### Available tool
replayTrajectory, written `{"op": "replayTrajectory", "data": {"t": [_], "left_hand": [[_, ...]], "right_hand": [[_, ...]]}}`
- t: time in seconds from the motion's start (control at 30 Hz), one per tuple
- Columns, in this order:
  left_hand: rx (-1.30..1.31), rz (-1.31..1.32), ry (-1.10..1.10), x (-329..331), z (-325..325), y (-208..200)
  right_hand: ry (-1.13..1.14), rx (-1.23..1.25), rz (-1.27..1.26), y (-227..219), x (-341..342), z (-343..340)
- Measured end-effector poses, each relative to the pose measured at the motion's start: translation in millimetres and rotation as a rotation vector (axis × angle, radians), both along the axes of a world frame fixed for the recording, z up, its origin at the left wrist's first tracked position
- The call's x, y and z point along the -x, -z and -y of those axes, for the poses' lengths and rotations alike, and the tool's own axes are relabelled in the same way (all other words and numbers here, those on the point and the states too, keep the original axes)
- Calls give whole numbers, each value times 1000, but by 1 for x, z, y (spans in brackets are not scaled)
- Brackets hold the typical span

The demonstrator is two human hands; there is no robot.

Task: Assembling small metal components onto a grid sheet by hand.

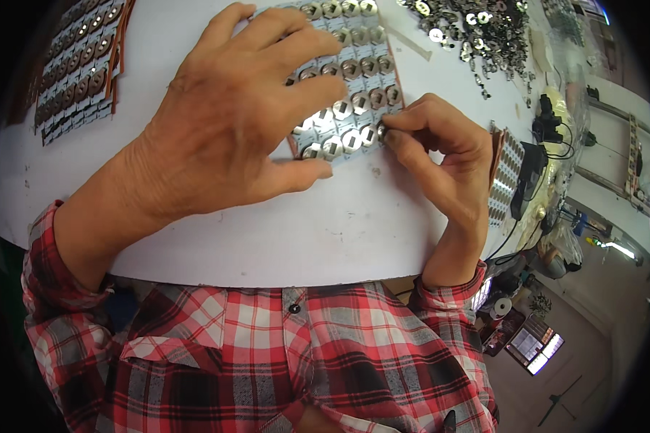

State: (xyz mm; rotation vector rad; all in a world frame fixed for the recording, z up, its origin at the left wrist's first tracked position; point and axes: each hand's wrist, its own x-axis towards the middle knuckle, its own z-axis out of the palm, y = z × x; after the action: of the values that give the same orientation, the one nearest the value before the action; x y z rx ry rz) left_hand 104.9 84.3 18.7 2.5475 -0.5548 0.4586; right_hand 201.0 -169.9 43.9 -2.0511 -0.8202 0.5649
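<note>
A light-blue circuit board panel (348, 53) lies on the white table, with rows of round silver metal clips fixed or set along it. My left hand (242, 119) spreads over its left side, fingers apart and thumb stretched out past the near edge, hiding part of the rows. At the panel's near right corner, my right hand (446, 148) pinches a small round metal clip (381, 133) between thumb and forefinger. That clip is at the end of a row, mostly covered by the fingertips. I cannot tell whether it is seated on the panel.
Loose metal clips lie in a pile (487, 32) at the far right of the white table (217, 249). Stacked clip-covered panels (79, 76) stand at the far left. Another panel stack (507, 173) is beside my right wrist, next to a black device (533, 167) with cables.
</note>
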Motion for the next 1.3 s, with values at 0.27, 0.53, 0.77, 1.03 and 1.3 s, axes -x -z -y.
{"op": "replayTrajectory", "data": {"t": [0.27, 0.53, 0.77, 1.03, 1.3], "left_hand": [[-17, 33, 15, -6, 2, -2], [-37, 11, 5, 2, 3, -2], [-45, -13, -13, 9, 2, 3], [-54, -34, -2, 6, 0, 2], [-53, -40, -6, 6, -2, 5]], "right_hand": [[298, -43, 530, 29, -47, -1], [304, 13, 463, 35, -61, -1], [209, -168, -104, 9, -46, 21], [332, -75, 42, 15, -34, 13], [244, 22, 398, 13, -31, 12]]}}
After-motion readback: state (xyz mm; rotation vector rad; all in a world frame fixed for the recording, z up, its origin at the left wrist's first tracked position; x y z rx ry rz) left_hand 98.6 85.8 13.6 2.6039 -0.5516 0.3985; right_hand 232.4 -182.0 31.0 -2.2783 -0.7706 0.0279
